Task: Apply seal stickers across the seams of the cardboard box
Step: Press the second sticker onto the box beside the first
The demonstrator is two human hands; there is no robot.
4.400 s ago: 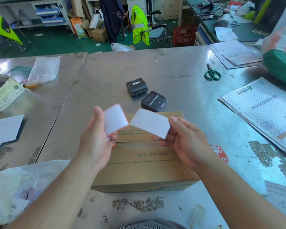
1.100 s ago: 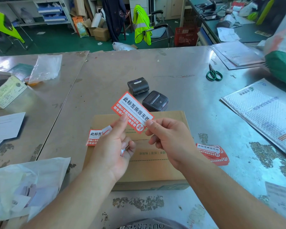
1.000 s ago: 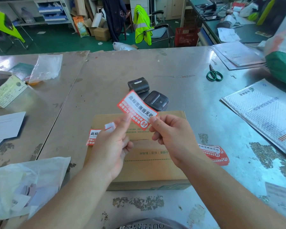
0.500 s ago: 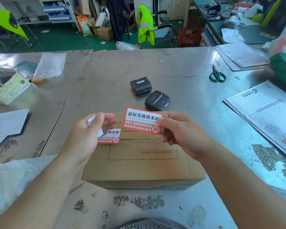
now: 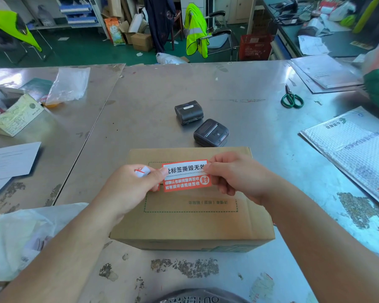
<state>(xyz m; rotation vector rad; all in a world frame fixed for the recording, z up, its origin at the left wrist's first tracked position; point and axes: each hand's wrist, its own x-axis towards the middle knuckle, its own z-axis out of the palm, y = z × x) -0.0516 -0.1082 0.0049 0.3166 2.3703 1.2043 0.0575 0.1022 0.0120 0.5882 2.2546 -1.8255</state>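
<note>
A closed brown cardboard box (image 5: 190,224) lies on the steel table in front of me. Over the middle of its top, at the seam, a red and white seal sticker (image 5: 186,176) is held level, printed side up. My left hand (image 5: 129,189) pinches the sticker's left end and also keeps a crumpled white backing scrap (image 5: 143,171) between its fingers. My right hand (image 5: 234,173) pinches the sticker's right end. Whether the sticker touches the cardboard I cannot tell. Part of the seam is hidden under my hands.
Two small black label printers (image 5: 189,111) (image 5: 211,132) sit just beyond the box. Green-handled scissors (image 5: 291,99) lie at the far right, a bubble mailer (image 5: 357,152) at the right edge. A white plastic bag (image 5: 20,239) lies at the near left, papers (image 5: 7,162) further left.
Both hands have lowered the sticker from in front of me down onto the middle of the box top and turned it level. The left hand now grips its left end.
</note>
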